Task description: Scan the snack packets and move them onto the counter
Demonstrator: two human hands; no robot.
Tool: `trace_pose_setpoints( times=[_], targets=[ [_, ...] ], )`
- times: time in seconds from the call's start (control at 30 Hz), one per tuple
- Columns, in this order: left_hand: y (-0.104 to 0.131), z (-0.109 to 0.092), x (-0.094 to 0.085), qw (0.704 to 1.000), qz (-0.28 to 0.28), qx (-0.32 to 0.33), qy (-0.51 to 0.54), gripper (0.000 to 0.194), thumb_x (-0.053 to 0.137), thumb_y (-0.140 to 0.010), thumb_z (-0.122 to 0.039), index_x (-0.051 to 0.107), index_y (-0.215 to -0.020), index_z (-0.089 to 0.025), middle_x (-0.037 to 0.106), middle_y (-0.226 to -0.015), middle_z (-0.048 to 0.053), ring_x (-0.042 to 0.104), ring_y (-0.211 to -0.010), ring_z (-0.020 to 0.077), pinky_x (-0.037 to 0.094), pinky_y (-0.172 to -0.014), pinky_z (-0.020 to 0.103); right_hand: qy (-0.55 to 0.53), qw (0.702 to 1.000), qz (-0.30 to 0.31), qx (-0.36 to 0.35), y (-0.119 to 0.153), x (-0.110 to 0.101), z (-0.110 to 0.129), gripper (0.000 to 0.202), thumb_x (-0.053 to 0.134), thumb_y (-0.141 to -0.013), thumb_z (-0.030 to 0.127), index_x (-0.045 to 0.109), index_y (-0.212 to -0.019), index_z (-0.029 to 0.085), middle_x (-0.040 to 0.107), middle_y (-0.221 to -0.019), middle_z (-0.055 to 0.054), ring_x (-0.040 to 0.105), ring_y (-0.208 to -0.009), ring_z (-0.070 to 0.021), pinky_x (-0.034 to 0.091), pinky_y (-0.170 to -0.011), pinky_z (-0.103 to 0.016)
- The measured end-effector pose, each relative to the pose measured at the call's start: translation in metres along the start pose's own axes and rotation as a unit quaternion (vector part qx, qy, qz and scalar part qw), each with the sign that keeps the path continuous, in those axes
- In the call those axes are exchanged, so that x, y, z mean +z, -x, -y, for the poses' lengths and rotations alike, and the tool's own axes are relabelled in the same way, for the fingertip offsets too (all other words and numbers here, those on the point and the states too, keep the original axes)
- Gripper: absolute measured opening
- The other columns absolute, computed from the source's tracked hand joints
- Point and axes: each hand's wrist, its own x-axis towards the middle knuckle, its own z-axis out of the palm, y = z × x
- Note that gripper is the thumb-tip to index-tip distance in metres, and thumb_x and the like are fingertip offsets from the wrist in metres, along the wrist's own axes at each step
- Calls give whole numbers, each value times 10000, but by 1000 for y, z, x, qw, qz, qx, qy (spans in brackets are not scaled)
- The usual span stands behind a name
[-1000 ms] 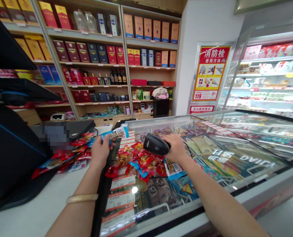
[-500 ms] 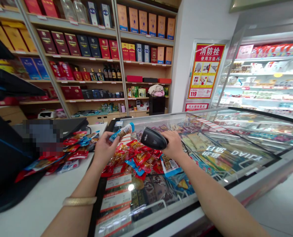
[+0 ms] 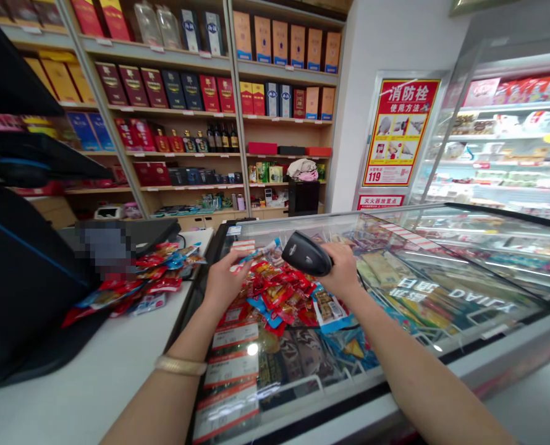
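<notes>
My right hand [image 3: 342, 266] is wrapped round a black handheld scanner [image 3: 306, 254], whose head points left. At the left end of a pile of red and blue snack packets [image 3: 279, 293], my left hand [image 3: 226, 278] pinches a small blue and clear packet [image 3: 266, 251], which is blurred. The packet is just left of the scanner's head. The pile lies on the glass top of a chest freezer [image 3: 372, 377]. A gold bracelet [image 3: 181, 365] is on my left wrist.
On the white counter [image 3: 71, 377] at the left are more snack packets [image 3: 164, 269] and a dark monitor and stand [image 3: 25, 266]. Shelves of boxed bottles [image 3: 177, 89] stand behind. A lit display fridge [image 3: 516, 136] is at the right.
The view has shifted, so the shelves and freezer appear further right. The packet in my left hand has turned and sits nearer the scanner. Both hands keep their holds.
</notes>
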Motion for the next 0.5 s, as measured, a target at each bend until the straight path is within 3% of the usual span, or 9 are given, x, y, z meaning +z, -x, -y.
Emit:
trace_pose_setpoints(
  times=[0.17,0.23,0.3,0.37,0.43,0.5],
  targets=[
    [6,-2,12,979,170,100,-53,291,617,-885,-379,780,-1088,-250,722,-1276,86,625,-1249,284,466,-1107,489,0,1000,-23,-1,1,1,-5,263,667,-694,360,711,-911,217,744,-845,-78,656,-802,-256,434,-737,-355],
    [4,-2,9,975,182,107,-68,359,567,-917,-410,756,-1175,-248,691,-1331,94,583,-1303,287,440,-1129,504,-2,1000,-26,-7,2,3,-6,285,673,-694,383,713,-923,217,746,-846,-76,654,-798,-255,435,-736,-356],
    [0,2,-1,984,119,79,-109,382,496,-943,-381,750,-1186,-232,692,-1315,109,586,-1286,285,441,-1121,506,-5,1000,-25,-11,3,4,-6,297,678,-702,414,710,-922,217,747,-848,-76,650,-790,-253,431,-733,-355],
    [-3,10,-14,982,15,14,-189,376,478,-918,-317,767,-1130,-202,682,-1296,143,576,-1274,319,426,-1113,541,-6,1000,-21,-13,3,5,-6,291,674,-712,423,706,-915,216,748,-854,-76,645,-783,-249,424,-735,-352],
    [-3,22,-28,955,-81,-73,-277,352,516,-849,-264,779,-1062,-168,645,-1317,193,532,-1298,386,386,-1105,611,-5,1000,-13,-10,4,5,-5,278,667,-711,406,701,-913,216,748,-859,-74,638,-784,-247,416,-744,-349],
    [1,36,-38,924,-127,-144,-330,331,564,-768,-234,783,-1006,-162,619,-1338,223,471,-1334,449,322,-1100,687,-4,1000,-3,-7,4,5,-5,274,671,-698,385,699,-910,213,748,-860,-74,635,-786,-246,408,-749,-347]
  ],
)
